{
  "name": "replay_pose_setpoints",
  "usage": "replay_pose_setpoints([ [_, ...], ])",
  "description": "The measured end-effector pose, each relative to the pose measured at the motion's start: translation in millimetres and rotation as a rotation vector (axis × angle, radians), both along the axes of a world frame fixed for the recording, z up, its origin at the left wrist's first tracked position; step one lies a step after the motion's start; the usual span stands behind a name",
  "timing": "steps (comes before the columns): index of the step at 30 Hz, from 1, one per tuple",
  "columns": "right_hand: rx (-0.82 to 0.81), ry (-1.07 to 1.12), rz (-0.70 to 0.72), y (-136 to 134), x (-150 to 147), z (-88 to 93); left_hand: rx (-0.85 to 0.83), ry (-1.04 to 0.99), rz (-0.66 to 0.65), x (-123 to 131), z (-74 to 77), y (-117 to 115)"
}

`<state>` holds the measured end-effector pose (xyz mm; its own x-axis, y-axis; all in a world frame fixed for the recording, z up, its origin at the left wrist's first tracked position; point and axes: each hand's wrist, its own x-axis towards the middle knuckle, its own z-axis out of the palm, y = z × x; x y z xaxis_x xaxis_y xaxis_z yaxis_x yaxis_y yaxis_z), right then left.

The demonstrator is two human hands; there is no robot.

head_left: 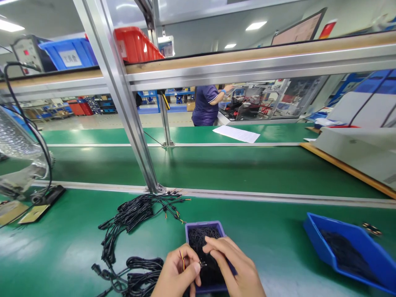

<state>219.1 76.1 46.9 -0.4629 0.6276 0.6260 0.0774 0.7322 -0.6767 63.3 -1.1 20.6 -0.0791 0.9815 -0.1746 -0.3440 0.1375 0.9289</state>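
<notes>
Green bench mat [278, 239], black cable bundle [130, 218], blue-violet small tray [202, 225], blue bin [355, 247], red crate [136, 43], white paper sheet [236, 133]

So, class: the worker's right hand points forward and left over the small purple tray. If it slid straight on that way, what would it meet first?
Probably the small black pieces heaped in the purple tray, under the right hand. Beyond the tray's far-left rim lies the bundle of black cables. Depth is hard to judge from this view.

white label [70, 58] with dark characters on blue bin [77, 51] left of red crate [136, 43], too blurred to read, printed sheet [236, 133] on belt right of crate, text too small, nothing else legible
</notes>
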Motion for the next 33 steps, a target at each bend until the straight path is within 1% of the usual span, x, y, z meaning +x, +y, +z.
replay_pose_setpoints([
  [3, 0.015, 0.021, 0.072, -4, -1, 2.9, 0.003, -0.001, 0.02, 1, 0.5, 0],
  [5, 0.034, 0.009, 0.095, -4, -2, 3.9, 0.001, 0.005, 0.023, 1, 0.8, -1],
  [12, 0.108, -0.009, 0.113, -1, -2, 2.6, 0.011, 0.023, 0.006, 0, -1.1, 0],
  [16, 0.143, 0.01, 0.1, 0, -2, 2.8, 0.021, 0.013, -0.003, 1, -2.6, 1],
  [20, 0.156, -0.043, 0.153, 0, -4, 6.9, 0.019, 0.02, 0.023, -1, -9.0, 2],
  [22, 0.154, -0.081, 0.194, -1, -4, 8.5, 0.015, 0.018, 0.004, -4, -14.0, 3],
  [24, 0.157, -0.093, 0.202, -1, -4, 8.2, 0.028, 0.011, -0.043, -8, -17.8, 5],
  [26, 0.171, -0.074, 0.178, 0, -5, 5.8, 0.08, 0.0, -0.09, -11, -18.6, 6],
  [28, 0.168, -0.046, 0.123, 0, -5, 2.0, 0.133, -0.025, -0.109, -12, -15.8, 6],
  [29, 0.156, -0.04, 0.099, 0, -5, 0.1, 0.143, -0.044, -0.091, -11, -13.6, 6],
  [31, 0.093, -0.069, 0.068, -1, -5, -2.6, 0.125, -0.093, -0.01, -9, -8.7, 5],
  [33, 0.036, -0.098, 0.087, -2, -3, -2.3, 0.098, -0.135, 0.066, -6, -5.0, 4],
])
